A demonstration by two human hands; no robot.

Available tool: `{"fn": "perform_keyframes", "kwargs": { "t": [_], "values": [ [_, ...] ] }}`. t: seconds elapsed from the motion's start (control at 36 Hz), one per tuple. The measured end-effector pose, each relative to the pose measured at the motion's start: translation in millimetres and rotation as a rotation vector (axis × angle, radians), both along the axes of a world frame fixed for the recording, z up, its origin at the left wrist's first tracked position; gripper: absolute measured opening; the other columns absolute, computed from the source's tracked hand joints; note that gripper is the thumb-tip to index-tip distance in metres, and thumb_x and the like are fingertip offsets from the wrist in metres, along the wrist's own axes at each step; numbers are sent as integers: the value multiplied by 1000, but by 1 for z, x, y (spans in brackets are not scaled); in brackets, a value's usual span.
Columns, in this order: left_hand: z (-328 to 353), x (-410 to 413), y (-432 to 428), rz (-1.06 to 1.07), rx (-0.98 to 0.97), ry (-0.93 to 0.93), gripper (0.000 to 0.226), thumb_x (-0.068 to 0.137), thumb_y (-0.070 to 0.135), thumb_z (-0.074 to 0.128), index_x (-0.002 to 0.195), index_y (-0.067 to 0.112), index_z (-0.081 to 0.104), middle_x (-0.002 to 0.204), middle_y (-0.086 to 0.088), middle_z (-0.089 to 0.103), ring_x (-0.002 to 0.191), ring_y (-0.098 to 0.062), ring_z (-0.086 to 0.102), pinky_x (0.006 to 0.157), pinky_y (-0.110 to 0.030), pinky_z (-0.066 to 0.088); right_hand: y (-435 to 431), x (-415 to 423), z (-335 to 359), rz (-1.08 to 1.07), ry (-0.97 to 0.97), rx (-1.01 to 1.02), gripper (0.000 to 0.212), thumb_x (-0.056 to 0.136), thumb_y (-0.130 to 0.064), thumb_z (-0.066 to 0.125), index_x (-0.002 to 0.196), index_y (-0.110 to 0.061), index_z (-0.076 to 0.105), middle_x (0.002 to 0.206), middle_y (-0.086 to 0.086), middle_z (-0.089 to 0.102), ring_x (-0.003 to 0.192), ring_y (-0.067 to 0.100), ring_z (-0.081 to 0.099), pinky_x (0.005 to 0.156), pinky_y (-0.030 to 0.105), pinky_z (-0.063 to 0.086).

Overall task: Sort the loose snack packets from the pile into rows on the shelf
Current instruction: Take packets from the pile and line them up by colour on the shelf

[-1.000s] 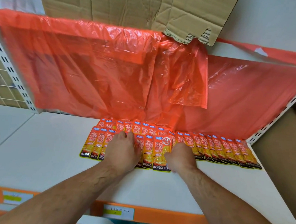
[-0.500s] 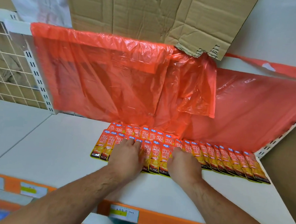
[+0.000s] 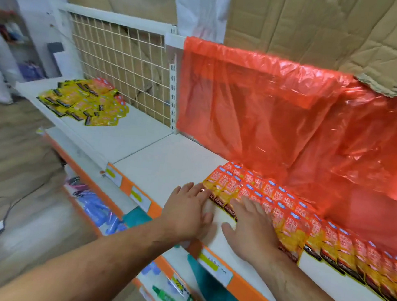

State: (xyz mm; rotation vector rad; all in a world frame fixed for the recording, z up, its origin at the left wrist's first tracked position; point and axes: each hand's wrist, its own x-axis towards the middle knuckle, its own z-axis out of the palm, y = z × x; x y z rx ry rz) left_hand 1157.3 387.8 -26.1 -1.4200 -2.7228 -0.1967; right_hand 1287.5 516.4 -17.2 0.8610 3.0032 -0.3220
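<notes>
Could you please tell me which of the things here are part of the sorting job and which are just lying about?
Part of the job: pile of loose packets; rows of packets; shelf; left hand and right hand, both flat at the rows' end.

Just lying about: red plastic sheet; cardboard; wire mesh panel; price labels; goods on the lower shelf.
</notes>
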Motion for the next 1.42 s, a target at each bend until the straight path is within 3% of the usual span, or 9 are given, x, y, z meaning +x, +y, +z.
{"fn": "perform_keyframes", "kwargs": {
  "t": [0.19, 0.39, 0.61, 0.75, 0.89, 1.14, 1.25, 1.42],
  "values": [
    [-1, -28, -50, 121, 4, 3, 62, 92, 55, 33, 147, 27, 38, 156, 1, 35, 141, -24, 31, 114, -41, 25, -39, -40, 11, 91, -10, 25, 69, 93, -56, 45, 155, -33, 24, 163, -6, 18, 148, 20, 16, 119, 38, 19],
    [3, -73, -101, 176, 50, -79, 63, 91, 55, 40, 147, 26, 37, 157, 1, 31, 144, -25, 24, 117, -45, 18, -86, -92, 18, 128, -1, 55, 65, 92, -54, 48, 152, -34, 31, 161, -4, 24, 147, 21, 20, 119, 36, 19],
    [7, -169, -187, 181, 105, -66, 63, 92, 56, 42, 147, 25, 40, 155, 1, 35, 144, -24, 25, 118, -41, 17, -173, -192, 31, 169, 5, 62, 62, 95, -52, 44, 152, -34, 30, 163, -5, 20, 148, 21, 16, 118, 35, 17],
    [6, -227, -239, 204, 129, -52, 69, 86, 61, 33, 144, 23, 44, 151, 0, 41, 141, -26, 31, 114, -40, 22, -217, -256, 31, 205, 30, 82, 60, 94, -49, 48, 150, -32, 36, 160, -3, 28, 146, 19, 22, 116, 33, 22],
    [-1, -273, -278, 237, 152, -54, 64, 87, 61, 37, 141, 28, 46, 147, 7, 45, 137, -20, 34, 110, -39, 25, -249, -310, 29, 248, 16, 65, 61, 94, -48, 49, 151, -31, 35, 160, -1, 28, 146, 19, 21, 117, 33, 22],
    [-18, -341, -308, 289, 172, -75, 66, 81, 61, 34, 130, 24, 57, 132, 3, 57, 127, -25, 45, 105, -42, 35, -264, -401, 17, 291, -7, 26, 61, 94, -48, 48, 150, -29, 36, 158, 0, 31, 144, 23, 25, 115, 35, 26],
    [-20, -378, -307, 298, 139, -108, 60, 89, 57, 42, 138, 24, 49, 142, 2, 50, 133, -25, 39, 109, -40, 27, -256, -447, 10, 297, -12, 18, 60, 95, -48, 48, 150, -27, 37, 158, 1, 32, 144, 24, 27, 114, 35, 28],
    [-19, -441, -286, 304, 104, -127, 62, 88, 56, 38, 139, 23, 50, 144, 3, 49, 135, -24, 37, 113, -41, 27, -234, -521, -3, 267, 3, -1, 55, 94, -48, 48, 144, -24, 45, 147, -2, 45, 134, 25, 38, 105, 36, 37]
  ]
}}
